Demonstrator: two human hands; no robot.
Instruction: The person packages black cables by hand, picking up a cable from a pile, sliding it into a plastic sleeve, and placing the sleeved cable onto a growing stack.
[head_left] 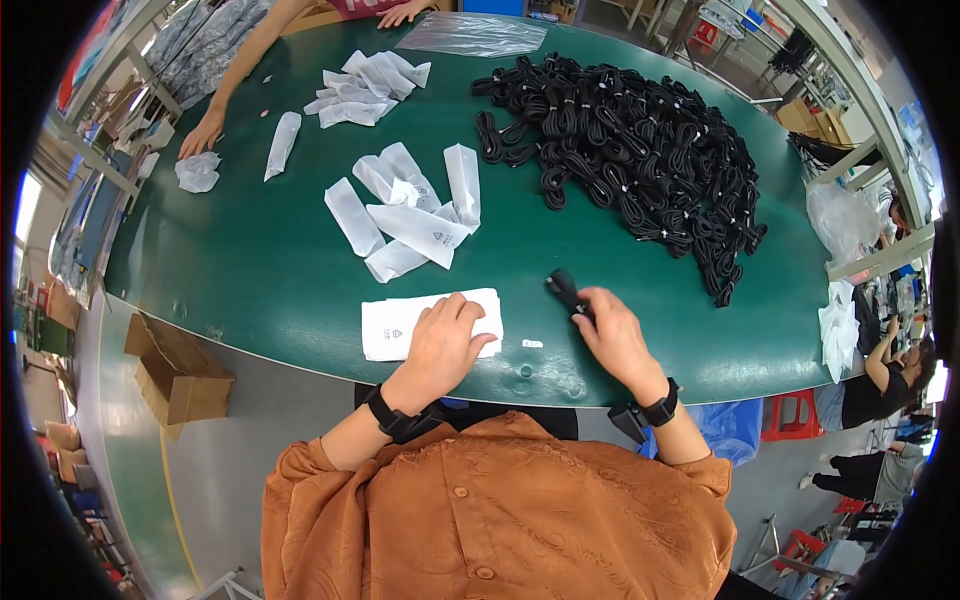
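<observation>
My right hand (612, 335) is closed round one end of a small bundled black cable (566, 288), held above the green table near its front edge. To its left, my left hand (443, 340) lies on a stack of flat white bags (385, 328), fingers and thumb apart. A small white label strip (532, 344) lies on the table between my hands. Beyond my left hand is a loose pile of white bags (418, 232), some looking filled. A large heap of bundled black cables (630, 140) covers the table's far right part.
Across the green table (270, 260), another person's hand (203, 130) is by a crumpled white bag (198, 172). More white bags (370, 85) and a clear plastic sheet (475, 33) lie farther back. An open cardboard box (185, 375) stands on the floor at left, a red stool (790, 415) at right.
</observation>
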